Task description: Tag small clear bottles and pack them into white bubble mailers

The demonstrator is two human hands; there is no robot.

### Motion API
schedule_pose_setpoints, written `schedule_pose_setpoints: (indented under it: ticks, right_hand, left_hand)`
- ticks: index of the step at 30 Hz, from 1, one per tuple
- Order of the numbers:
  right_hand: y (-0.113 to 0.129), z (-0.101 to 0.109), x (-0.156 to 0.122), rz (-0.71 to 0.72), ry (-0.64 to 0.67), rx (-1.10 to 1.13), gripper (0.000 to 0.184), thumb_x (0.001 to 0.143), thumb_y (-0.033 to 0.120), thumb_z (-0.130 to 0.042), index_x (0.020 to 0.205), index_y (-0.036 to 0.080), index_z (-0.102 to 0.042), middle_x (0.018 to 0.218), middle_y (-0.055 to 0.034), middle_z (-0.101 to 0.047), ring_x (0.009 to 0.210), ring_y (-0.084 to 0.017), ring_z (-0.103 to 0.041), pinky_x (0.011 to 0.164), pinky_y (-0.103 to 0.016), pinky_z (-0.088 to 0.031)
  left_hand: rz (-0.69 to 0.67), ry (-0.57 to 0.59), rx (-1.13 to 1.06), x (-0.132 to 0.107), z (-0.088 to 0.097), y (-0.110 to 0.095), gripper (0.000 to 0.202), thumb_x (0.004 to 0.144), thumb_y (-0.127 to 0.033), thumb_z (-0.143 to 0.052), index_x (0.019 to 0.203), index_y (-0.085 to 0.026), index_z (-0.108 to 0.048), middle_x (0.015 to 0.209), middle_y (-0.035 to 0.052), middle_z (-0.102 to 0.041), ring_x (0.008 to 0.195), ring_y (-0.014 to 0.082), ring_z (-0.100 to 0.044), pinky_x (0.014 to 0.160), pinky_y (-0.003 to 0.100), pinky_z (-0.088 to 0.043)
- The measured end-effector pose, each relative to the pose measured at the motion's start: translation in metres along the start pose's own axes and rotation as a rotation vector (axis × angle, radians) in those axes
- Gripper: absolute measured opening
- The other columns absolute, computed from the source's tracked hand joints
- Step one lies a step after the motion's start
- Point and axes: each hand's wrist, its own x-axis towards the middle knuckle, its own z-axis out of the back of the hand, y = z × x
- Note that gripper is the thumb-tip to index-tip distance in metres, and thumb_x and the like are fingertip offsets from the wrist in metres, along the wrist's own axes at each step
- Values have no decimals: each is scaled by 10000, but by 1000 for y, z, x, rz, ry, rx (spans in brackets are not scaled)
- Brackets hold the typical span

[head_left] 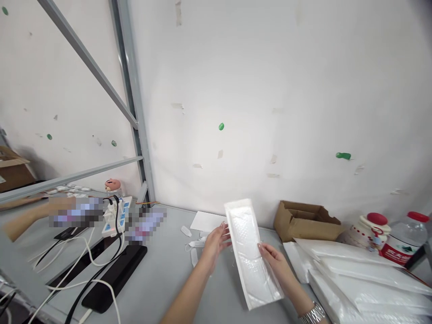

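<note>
Mailer (pixel 248 256), held above the tabletop (pixel 158 270), looks light, soft and slick; grip its flat side edges. Your right hand (pixel 274 261) pinches its right edge; your left hand (pixel 215 244), loosely open, is beside the other, contact unclear.

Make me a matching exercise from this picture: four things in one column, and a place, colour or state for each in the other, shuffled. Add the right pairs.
Column one
1. Cardboard box
2. Wristband
3. Bubble mailer
4. Power strip

Column two
A. Gripped by the right hand
B. At the left, with plugs in it
C. Silver and shiny
D. Next to the wall, behind the stacked white mailers

Right pairs: 1-D; 2-C; 3-A; 4-B
</note>
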Motion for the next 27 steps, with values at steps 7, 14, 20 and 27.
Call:
schedule_pose_setpoints:
  ticks: [7, 14, 20, 27]
  right_hand:
    - [3, -11, -11, -98, 269, 7, 395, 689, 556, -580, 569, 180, -573, 512, 27, -561, 509, -131, -529, 542, -255, -426]
    - [8, -5, -11, -93, 127, 5, 412, 652, 592, -590, 598, 184, -572, 538, 14, -568, 524, -144, -538, 580, -282, -447]
    - [-10, 6, 0, 10, -103, -108, 444, 712, 627, -453, 602, 206, -538, 522, 3, -536, 496, -165, -517, 503, -293, -434]
    - [-30, 27, 10, 91, -375, -455, 338, 732, 462, -434, 840, 182, -590, 742, -66, -630, 668, -225, -580, 626, -344, -460]
  left_hand:
    - [110, 62, 42, -7, -2, 6, 520, 501, -408, -789, 888, -92, -647, 906, 146, -692, 886, 284, -629, 791, 358, -469]
    - [145, 103, 144, -10, -7, 14, 536, 478, -382, -802, 902, -91, -649, 966, 157, -682, 914, 297, -625, 815, 368, -463]
    - [250, 221, 215, -14, -12, 30, 501, 450, -345, -812, 869, -111, -670, 933, 129, -695, 896, 295, -632, 816, 385, -470]
    - [458, 691, 457, -34, -18, 32, 425, 391, -275, -821, 784, -195, -682, 884, 48, -701, 922, 268, -617, 795, 367, -475]
